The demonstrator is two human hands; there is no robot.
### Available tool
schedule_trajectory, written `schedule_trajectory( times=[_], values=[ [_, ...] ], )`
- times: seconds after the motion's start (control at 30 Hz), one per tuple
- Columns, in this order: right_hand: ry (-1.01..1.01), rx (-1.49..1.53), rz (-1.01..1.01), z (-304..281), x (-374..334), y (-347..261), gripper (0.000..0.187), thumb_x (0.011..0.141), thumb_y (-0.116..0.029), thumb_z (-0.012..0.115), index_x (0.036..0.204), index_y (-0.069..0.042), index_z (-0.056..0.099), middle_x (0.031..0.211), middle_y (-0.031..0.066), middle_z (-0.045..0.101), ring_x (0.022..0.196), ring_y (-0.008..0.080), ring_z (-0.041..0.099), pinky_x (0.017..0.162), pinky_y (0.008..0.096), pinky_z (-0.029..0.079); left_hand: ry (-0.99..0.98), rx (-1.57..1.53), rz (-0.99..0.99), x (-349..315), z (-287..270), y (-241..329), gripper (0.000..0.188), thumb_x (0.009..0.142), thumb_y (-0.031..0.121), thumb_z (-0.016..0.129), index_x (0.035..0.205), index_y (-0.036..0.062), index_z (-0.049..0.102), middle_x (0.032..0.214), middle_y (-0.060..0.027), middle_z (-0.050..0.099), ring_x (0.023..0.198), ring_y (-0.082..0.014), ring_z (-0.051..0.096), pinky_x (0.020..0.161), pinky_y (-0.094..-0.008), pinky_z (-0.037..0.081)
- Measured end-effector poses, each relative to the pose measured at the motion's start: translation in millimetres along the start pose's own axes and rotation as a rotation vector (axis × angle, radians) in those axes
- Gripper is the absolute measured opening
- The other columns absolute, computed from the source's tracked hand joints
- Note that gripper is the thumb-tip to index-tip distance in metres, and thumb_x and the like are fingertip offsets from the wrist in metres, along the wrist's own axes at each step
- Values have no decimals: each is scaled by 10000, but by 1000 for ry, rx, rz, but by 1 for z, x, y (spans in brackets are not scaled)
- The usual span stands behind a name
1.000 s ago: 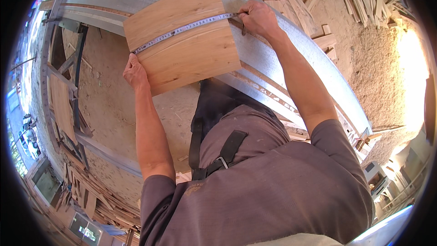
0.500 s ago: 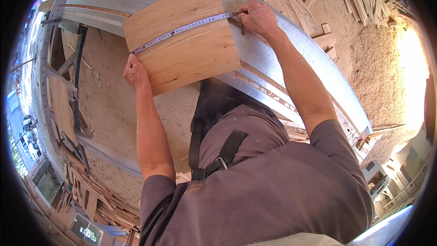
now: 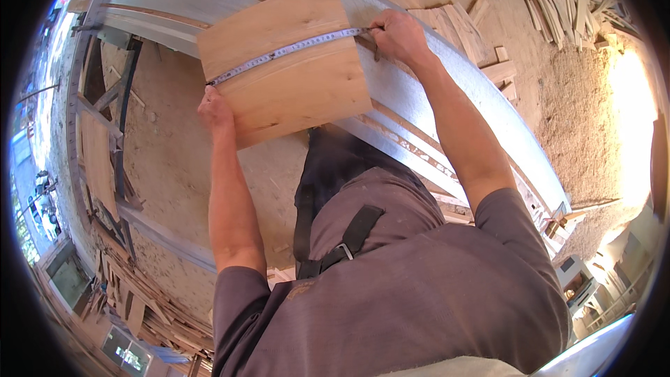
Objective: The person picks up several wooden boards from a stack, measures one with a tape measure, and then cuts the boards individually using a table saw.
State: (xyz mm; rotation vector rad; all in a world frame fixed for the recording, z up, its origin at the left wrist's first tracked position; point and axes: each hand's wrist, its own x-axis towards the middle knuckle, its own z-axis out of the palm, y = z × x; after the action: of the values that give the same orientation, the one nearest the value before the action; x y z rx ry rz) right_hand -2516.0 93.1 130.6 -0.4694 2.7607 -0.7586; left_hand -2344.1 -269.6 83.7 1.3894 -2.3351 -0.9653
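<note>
A light wooden board (image 3: 300, 94) with visible grain rests partly on a grey metal work surface, its near side jutting out toward my body. Across the board from left to right stretches a white tape measure blade (image 3: 293, 49). At the board's left edge my left hand (image 3: 215, 108) is closed, pinching the tape's end against the wood. Beyond the right edge my right hand (image 3: 400, 33) is closed around the other part of the tape measure; its fingers hide most of what they grip.
The grey metal surface (image 3: 447, 84) has long slots and curves off to the right. Wood offcuts (image 3: 453, 31) lie on the floor past it, with a pile of sticks (image 3: 558, 7) farther right. Stacked planks (image 3: 153, 307) lie at lower left. A metal frame (image 3: 125, 98) stands at left.
The board, tape and both hands appear slightly lower and to the right in the picture, along with the surroundings. Both hands keep their hold on the tape.
</note>
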Motion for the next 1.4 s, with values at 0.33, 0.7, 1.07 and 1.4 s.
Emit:
schedule_trajectory(
  times=[0.33, 0.7, 1.07, 1.4],
  values=[
    [-20, -18, -14, -49, -37, 35, 209, 819, -202, 620, 909, -69, 754, 1005, 179, 720, 968, 368, 676, 838, 457, 535, -142, -78, 108, -93, 42, -3, 423, 1003, 346, 430, 1009, -6, 665, 965, -295, 687, 947, -516, 636, 849, -566, 494],
    [179, 601, 324, -45, -87, 84, 165, 881, -126, 684, 973, 7, 721, 795, 19, 652, 735, 95, 599, 652, 259, 477, -1293, -373, -287, -243, -3, 7, 355, 1022, 198, 516, 1276, -50, 513, 969, -172, 682, 701, -221, 695, 619, -330, 564],
    [945, 728, 364, -139, -157, -3, 171, 948, -211, 681, 972, -43, 691, 780, 32, 609, 673, 117, 559, 561, 226, 451, -1089, -684, -390, -144, -38, -56, 305, 992, 134, 537, 1230, -53, 569, 911, -140, 689, 636, -167, 642, 546, -300, 512],
    [176, 375, 193, 104, -75, -120, 166, 877, -76, 636, 994, 16, 708, 778, 81, 665, 680, 148, 624, 578, 309, 492, -859, -907, -505, -6, -118, -193, 520, 992, 187, 577, 1453, -21, 458, 968, -149, 711, 735, -173, 685, 599, -289, 527]
  ],
)
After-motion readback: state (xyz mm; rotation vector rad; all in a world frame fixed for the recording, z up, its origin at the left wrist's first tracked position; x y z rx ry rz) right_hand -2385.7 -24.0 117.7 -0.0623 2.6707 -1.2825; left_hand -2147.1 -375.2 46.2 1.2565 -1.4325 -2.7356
